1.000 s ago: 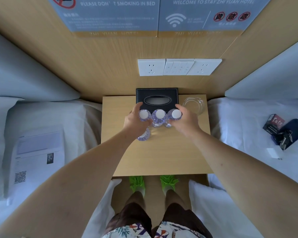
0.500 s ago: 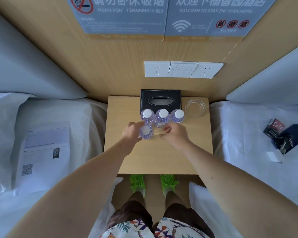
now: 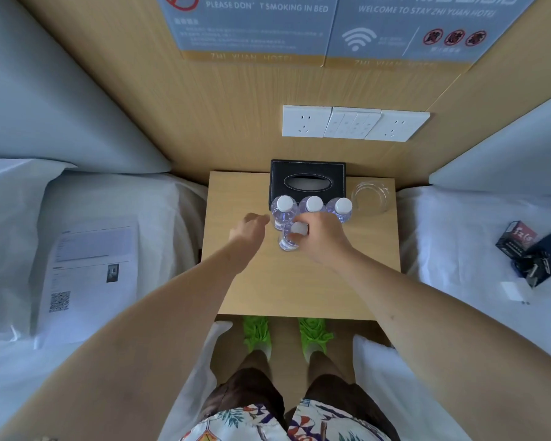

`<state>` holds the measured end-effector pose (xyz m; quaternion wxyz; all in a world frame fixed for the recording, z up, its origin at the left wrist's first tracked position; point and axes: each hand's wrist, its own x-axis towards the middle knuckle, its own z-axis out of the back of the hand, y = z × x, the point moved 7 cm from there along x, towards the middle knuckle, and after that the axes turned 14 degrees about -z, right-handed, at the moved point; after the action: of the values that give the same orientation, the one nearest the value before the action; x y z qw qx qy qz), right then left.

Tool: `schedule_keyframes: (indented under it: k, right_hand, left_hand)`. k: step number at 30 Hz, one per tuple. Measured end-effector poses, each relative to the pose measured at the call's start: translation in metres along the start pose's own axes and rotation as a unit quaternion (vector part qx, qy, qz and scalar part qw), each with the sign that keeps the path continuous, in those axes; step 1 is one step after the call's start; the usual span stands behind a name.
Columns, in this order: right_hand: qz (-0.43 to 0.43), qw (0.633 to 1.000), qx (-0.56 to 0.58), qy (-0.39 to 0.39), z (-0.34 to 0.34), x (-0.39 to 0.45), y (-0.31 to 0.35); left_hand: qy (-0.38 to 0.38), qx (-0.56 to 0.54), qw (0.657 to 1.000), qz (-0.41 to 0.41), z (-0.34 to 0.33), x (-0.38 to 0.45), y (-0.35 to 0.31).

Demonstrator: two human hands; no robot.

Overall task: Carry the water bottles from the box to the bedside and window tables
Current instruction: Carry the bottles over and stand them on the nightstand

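Under right hand [image 3: 323,237], half-hidden bottle [image 3: 287,241]

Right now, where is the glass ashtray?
The glass ashtray sits at the bedside table's far right corner, beside the black tissue box.

Water bottles [image 3: 284,209]: four, white-capped. Tissue box [image 3: 307,181]: one. Glass ashtray [image 3: 370,197]: one. Wall sockets [image 3: 306,121]: two. Printed sheet [image 3: 89,272]: one. Small carton [image 3: 516,237]: one. Key bunch [image 3: 533,265]: one.

black tissue box [image 3: 307,181] | glass ashtray [image 3: 371,198] | printed sheet [image 3: 89,275] on left bed | keys [image 3: 533,268] on right bed
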<state>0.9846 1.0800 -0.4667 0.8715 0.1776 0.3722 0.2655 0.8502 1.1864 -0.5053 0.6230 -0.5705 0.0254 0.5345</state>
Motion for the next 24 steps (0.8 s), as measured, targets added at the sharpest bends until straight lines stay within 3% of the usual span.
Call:
schedule_keyframes:
  k: [5, 14, 24]
  right_hand:
    - [0.012, 0.999, -0.022, -0.022, 0.001, -0.002, 0.009]
    - [0.019, 0.998, -0.046, -0.037, -0.003, -0.004, 0.017]
    - [-0.040, 0.998, -0.009, -0.044, -0.005, -0.010, 0.008]
  left_hand:
    - [0.000, 0.083, 0.997, -0.008, 0.018, -0.002, 0.013]
    - [0.005, 0.088, 0.996, -0.019, 0.025, -0.003, 0.020]
    - [0.017, 0.111, 0.993, -0.044, 0.035, -0.005, 0.022]
